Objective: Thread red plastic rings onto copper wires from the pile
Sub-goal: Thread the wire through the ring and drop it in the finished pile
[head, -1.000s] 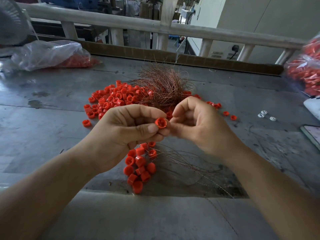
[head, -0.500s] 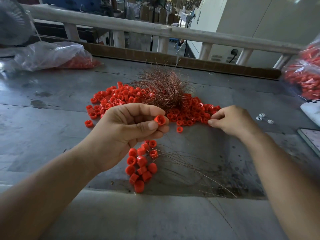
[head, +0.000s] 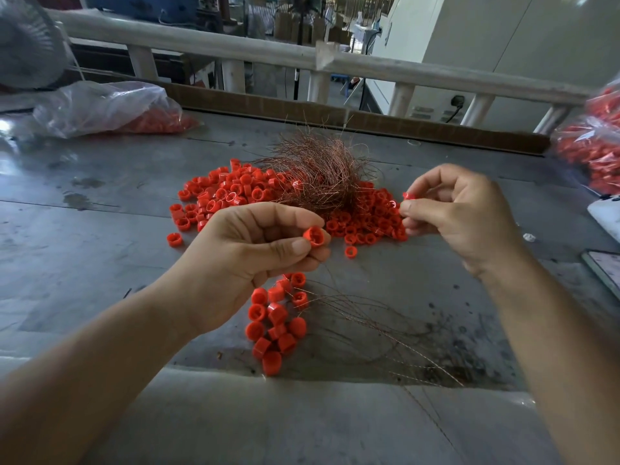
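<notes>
Two bare hands hover over the grey table (head: 100, 263). The left hand (head: 255, 260) pinches a red ring (head: 313, 236) between thumb and forefinger, its other fingers curled. The right hand (head: 459, 213), further right, pinches a second ring (head: 409, 195) at its fingertips. Loose rings (head: 235, 193) spread around the tangled copper wires (head: 322, 172) at the far middle. A near cluster of rings (head: 275, 323) lies under the left hand, with thin wires (head: 385, 330) trailing right.

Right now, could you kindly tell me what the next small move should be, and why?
Probably bring the right hand across to the left hand. The right hand pinches a loose ring held clear of the pile, while the left hand pinches the held ring above the threaded rings. The wire at the left hand is too thin to trace.
</notes>
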### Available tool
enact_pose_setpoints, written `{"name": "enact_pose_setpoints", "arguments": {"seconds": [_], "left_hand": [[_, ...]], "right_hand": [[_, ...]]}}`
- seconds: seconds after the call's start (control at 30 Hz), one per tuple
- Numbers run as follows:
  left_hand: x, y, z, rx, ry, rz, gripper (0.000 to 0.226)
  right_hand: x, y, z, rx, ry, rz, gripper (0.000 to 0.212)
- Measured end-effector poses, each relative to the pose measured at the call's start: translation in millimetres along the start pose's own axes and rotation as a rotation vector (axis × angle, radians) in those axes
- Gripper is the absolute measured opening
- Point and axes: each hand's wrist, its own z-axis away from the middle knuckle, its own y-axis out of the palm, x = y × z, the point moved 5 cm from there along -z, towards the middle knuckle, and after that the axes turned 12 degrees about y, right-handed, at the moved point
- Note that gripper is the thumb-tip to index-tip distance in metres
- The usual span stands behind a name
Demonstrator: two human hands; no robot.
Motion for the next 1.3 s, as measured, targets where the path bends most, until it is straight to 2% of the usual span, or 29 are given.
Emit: {"name": "enact_pose_setpoints", "arguments": {"seconds": [0.13, 0.23, 0.47, 0.77, 0.87, 1.0, 1.1, 1.3], "left_hand": [[0, -1, 0, -0.010, 0.000, -0.038, 0.023], [1, -1, 0, -0.022, -0.004, -0.068, 0.025], [-1, -3, -1, -0.060, 0.020, -0.113, 0.027], [2, -3, 0, -0.086, 0.005, -0.142, 0.021], [2, -2, 0, -0.079, 0.003, -0.157, 0.020], [3, -1, 0, -0.077, -0.008, -0.179, 0.021], [3, -1, 0, -0.082, -0.005, -0.184, 0.021], [3, -2, 0, -0.071, 0.001, -0.190, 0.023]], "right_hand": [[20, 24, 27, 0.241, -0.024, -0.209, 0.009], [20, 41, 37, 0.356, -0.009, -0.236, 0.014], [10, 65, 45, 0.474, -0.034, -0.206, 0.016], [16, 66, 51, 0.327, -0.271, -0.056, 0.018], [20, 66, 57, 0.263, -0.371, 0.055, 0.026], [19, 65, 58, 0.209, -0.396, 0.116, 0.032], [19, 65, 58, 0.163, -0.420, 0.163, 0.022], [21, 63, 58, 0.122, -0.438, 0.183, 0.023]]}}
